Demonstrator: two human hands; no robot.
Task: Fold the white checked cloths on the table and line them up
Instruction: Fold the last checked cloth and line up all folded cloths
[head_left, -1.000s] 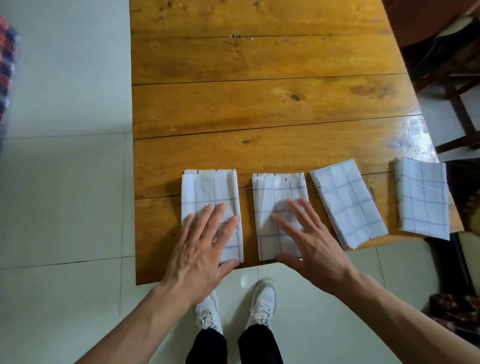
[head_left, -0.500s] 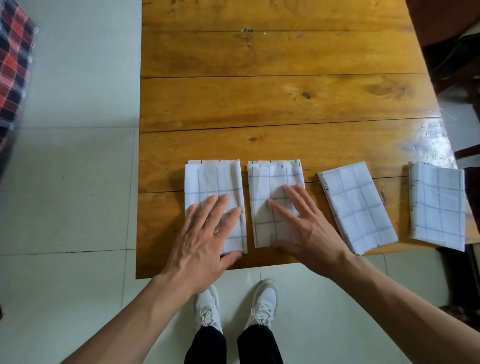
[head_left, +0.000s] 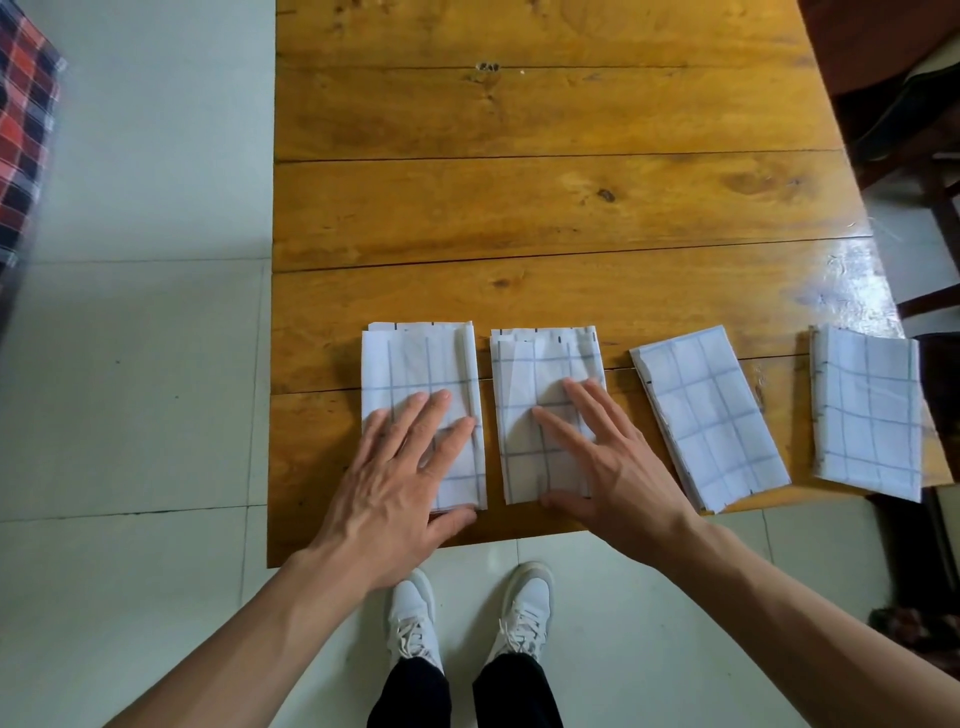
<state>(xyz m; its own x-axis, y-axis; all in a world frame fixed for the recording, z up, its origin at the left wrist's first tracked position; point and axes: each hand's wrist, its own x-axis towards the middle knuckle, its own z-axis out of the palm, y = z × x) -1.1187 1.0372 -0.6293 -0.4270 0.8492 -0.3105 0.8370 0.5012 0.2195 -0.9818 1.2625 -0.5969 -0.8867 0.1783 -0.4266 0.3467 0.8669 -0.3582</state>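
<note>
Along the lower edge of the wooden bench (head_left: 519, 208), four folded white checked cloths lie in a row. At lower centre, the left hand (head_left: 400, 467) rests flat on the first cloth (head_left: 415, 364), fingers straight and slightly spread; the right hand (head_left: 608, 457) presses likewise on the second cloth (head_left: 540, 364). Both sit square, just beside each other. The third cloth (head_left: 706, 415) lies tilted, the fourth cloth (head_left: 867, 410) apart at right. Good practice: slide each with flat palms, matching top edges and gaps.

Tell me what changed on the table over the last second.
Both hands settled flat: the left hand on the leftmost cloth, the right hand on the second cloth, which was drawn nearer the first. The tilted third cloth and fourth cloth stayed put.
</note>
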